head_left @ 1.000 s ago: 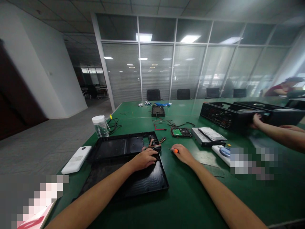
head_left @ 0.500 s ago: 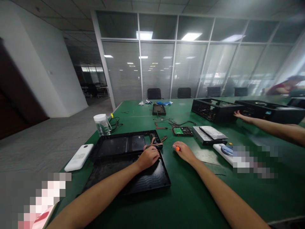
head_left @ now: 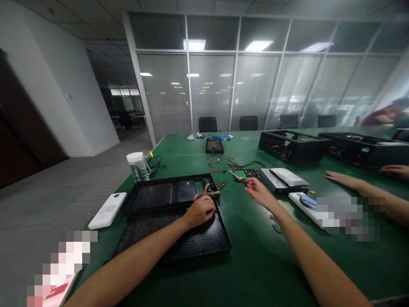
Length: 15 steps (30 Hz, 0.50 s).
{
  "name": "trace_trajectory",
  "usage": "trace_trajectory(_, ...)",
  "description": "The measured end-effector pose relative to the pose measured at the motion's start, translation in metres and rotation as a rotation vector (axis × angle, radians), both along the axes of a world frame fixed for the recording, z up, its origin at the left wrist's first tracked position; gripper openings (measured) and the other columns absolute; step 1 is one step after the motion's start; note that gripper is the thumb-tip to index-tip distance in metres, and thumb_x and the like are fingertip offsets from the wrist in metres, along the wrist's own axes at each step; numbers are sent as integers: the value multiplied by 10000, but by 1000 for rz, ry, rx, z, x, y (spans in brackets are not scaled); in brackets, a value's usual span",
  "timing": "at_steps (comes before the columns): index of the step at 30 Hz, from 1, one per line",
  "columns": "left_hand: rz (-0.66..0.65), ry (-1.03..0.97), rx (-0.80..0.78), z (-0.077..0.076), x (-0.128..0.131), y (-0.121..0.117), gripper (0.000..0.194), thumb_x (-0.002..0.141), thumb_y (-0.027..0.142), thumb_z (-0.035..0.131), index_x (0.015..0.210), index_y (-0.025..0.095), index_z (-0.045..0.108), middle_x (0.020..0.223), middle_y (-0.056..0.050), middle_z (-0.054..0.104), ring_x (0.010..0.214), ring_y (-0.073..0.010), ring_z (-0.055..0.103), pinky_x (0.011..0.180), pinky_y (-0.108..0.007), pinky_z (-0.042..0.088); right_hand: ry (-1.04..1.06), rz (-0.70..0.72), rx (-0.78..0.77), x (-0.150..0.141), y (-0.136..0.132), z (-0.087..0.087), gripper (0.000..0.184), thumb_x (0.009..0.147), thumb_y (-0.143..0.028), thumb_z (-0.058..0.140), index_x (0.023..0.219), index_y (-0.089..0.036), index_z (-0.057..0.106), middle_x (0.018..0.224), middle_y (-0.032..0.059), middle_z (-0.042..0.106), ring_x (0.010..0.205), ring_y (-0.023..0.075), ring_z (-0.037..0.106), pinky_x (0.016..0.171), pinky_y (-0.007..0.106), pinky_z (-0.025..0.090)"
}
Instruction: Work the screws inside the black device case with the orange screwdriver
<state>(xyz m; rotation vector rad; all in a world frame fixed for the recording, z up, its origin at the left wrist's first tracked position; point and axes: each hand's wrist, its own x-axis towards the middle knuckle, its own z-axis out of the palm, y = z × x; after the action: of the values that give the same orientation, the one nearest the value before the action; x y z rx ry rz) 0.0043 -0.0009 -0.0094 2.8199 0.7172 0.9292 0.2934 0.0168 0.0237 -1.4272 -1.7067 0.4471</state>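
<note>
My right hand grips a screwdriver by its orange and black handle. The shaft points up and to the left, its tip above the table beside a green circuit board. My left hand, fingers curled, rests at the inner edge of a black case panel. Whatever those fingers pinch, if anything, is hidden. Behind that panel lies a second black case part, with a bundle of multicoloured wires at its right end.
A flat metal drive lies right of the board, with a white device nearer me. Two black computer cases stand behind. Another person's hand reaches in from the right. A lidded jar and white phone-shaped object stand left.
My right hand has moved right and up, bringing the screwdriver into clearer view. My left hand stays put. The other person's hand has drawn back from the computer case towards the table.
</note>
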Motion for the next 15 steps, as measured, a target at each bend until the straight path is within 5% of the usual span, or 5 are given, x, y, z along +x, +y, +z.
trace_trajectory(6, 154, -50, -115, -2, 0, -1, 189, 753, 159, 552, 940, 180, 537, 965, -45, 592, 984, -191, 537, 887, -341, 403, 69, -39, 241, -24, -28, 23, 366, 834, -446, 383, 590, -190, 478, 522, -25, 451, 518, 122, 431, 512, 226, 326)
trace_trajectory(15, 152, -64, -129, -4, -1, -1, 168, 756, 179, 579, 921, 173, 552, 1070, -63, 572, 1038, -192, 527, 924, -345, 380, -171, -139, 368, -54, -39, 7, 345, 879, -409, 334, 677, -196, 518, 549, -17, 493, 517, 124, 450, 541, 219, 305)
